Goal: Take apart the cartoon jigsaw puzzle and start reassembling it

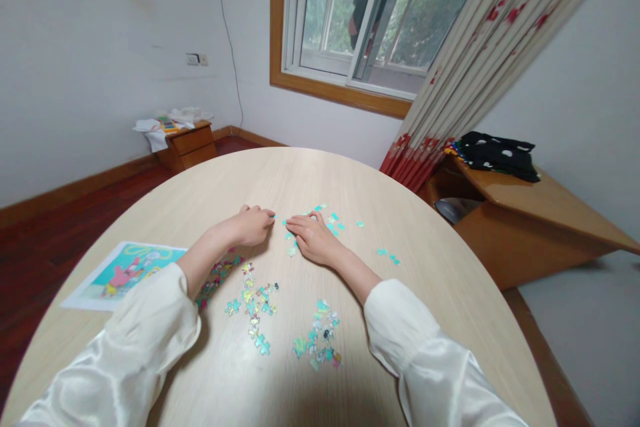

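Observation:
My left hand (pixel 253 225) rests on the round wooden table (pixel 425 293) with its fingers curled, fingertips close to small teal puzzle pieces (pixel 291 248). My right hand (pixel 314 238) lies just to its right, fingers bent down onto the same little group of pieces; whether either hand holds a piece is hidden. More loose pieces (pixel 257 303) lie in clusters near my forearms, and another cluster (pixel 317 340) sits closer to me. Both arms wear white satin sleeves.
A printed reference picture (pixel 117 275) lies at the table's left edge. A few stray pieces (pixel 387 254) sit to the right. A low wooden desk (pixel 540 210) with dark cloth stands right, a small nightstand (pixel 187 143) far left, a curtain by the window.

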`<action>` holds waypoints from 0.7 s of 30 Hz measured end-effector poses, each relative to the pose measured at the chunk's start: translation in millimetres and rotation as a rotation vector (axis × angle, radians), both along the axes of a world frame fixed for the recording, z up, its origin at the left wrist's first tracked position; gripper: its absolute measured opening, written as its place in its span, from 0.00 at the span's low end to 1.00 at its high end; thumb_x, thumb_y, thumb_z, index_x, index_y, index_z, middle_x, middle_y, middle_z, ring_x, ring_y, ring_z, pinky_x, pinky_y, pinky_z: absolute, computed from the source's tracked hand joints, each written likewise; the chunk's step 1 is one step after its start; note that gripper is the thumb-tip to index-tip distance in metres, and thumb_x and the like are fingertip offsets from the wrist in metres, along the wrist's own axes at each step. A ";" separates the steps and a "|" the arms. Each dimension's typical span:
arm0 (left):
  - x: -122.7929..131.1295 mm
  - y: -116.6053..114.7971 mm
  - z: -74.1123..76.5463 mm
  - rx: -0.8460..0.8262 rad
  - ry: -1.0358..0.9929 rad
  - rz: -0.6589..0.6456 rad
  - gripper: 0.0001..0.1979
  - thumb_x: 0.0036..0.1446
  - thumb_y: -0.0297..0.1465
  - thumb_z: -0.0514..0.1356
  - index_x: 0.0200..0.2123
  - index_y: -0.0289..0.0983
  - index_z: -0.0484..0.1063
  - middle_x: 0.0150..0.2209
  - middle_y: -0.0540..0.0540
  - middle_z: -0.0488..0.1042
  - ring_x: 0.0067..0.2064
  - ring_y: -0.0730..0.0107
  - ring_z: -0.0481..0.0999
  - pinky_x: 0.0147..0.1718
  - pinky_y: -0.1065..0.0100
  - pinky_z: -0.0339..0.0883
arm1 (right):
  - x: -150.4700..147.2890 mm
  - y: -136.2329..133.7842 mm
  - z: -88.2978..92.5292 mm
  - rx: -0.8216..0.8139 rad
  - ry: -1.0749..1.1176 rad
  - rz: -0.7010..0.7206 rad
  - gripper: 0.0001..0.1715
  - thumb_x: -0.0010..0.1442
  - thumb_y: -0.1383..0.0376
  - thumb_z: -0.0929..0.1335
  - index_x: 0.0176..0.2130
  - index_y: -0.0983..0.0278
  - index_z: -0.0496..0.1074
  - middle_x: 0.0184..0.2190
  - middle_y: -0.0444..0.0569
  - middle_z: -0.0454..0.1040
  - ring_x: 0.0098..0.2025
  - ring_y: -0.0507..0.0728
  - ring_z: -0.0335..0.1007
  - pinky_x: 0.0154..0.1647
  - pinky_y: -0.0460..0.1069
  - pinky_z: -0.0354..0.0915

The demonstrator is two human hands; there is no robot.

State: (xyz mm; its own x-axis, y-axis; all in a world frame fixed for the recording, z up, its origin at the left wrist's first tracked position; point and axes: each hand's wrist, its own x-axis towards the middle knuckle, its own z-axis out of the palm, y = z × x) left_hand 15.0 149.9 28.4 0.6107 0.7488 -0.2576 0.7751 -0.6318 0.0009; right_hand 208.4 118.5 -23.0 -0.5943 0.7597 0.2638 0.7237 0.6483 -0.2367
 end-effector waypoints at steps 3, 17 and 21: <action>-1.7 -1.1 3.3 -0.008 0.015 0.028 0.24 0.53 0.21 0.47 0.51 0.38 0.72 0.58 0.40 0.67 0.53 0.51 0.68 0.49 0.51 0.57 | -4.9 7.8 -2.0 0.020 0.013 0.017 0.24 0.59 0.76 0.59 0.51 0.64 0.71 0.55 0.54 0.70 0.61 0.59 0.58 0.59 0.61 0.45; 6.7 -9.3 -16.3 0.074 0.075 0.210 0.29 0.56 0.27 0.46 0.63 0.37 0.56 0.61 0.34 0.62 0.56 0.43 0.62 0.52 0.42 0.50 | 25.2 -2.2 -5.1 0.060 0.120 -0.260 0.24 0.56 0.76 0.57 0.46 0.67 0.73 0.49 0.56 0.73 0.54 0.59 0.63 0.54 0.58 0.50; 7.8 -8.4 -18.9 0.102 0.089 0.238 0.28 0.58 0.27 0.45 0.62 0.33 0.57 0.60 0.31 0.62 0.57 0.45 0.62 0.53 0.42 0.49 | 20.4 -4.2 -5.2 0.022 0.057 -0.201 0.25 0.56 0.76 0.57 0.49 0.65 0.72 0.54 0.56 0.71 0.58 0.60 0.59 0.56 0.60 0.47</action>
State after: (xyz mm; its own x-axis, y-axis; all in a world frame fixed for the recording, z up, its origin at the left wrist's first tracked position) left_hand 22.8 141.5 9.6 0.3924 0.8935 -0.2184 0.8962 -0.4248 -0.1276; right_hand 228.8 114.3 -28.2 -0.4148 0.8553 0.3105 0.8250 0.4974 -0.2682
